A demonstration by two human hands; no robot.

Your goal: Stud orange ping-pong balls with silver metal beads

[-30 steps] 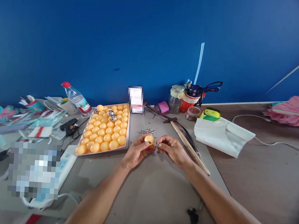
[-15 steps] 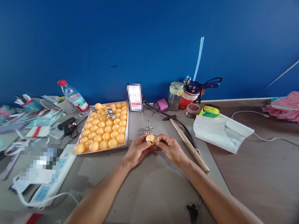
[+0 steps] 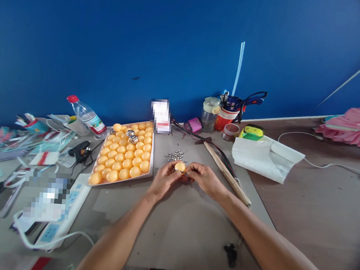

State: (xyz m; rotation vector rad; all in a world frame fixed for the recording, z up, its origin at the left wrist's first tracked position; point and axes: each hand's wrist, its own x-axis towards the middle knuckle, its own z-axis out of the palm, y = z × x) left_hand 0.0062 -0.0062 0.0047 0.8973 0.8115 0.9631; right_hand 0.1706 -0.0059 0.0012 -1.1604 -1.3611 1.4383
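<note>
My left hand [image 3: 163,179] pinches a small orange ball [image 3: 180,166] between thumb and fingers over the grey table. My right hand [image 3: 204,178] is closed against the ball's right side, its fingertips pressed to it; whatever tiny thing they hold is too small to name. Just beyond the hands lies a little pile of silver beads [image 3: 175,155]. To the left a flat tray [image 3: 152,160] holds several rows of the same orange balls, with a couple of silver-studded balls [image 3: 132,137] near its far end.
A bundle of thin sticks [image 3: 226,173] lies right of the hands, then folded white paper [image 3: 264,157]. Jar, red cup with tools and small containers stand at the back [image 3: 227,115]. A bottle [image 3: 87,116], glue gun [image 3: 79,150] and power strip [image 3: 63,213] sit left.
My right hand moved in from a small gap to press against the ball held by my left hand. The view shifted slightly; nothing else on the table moved.
</note>
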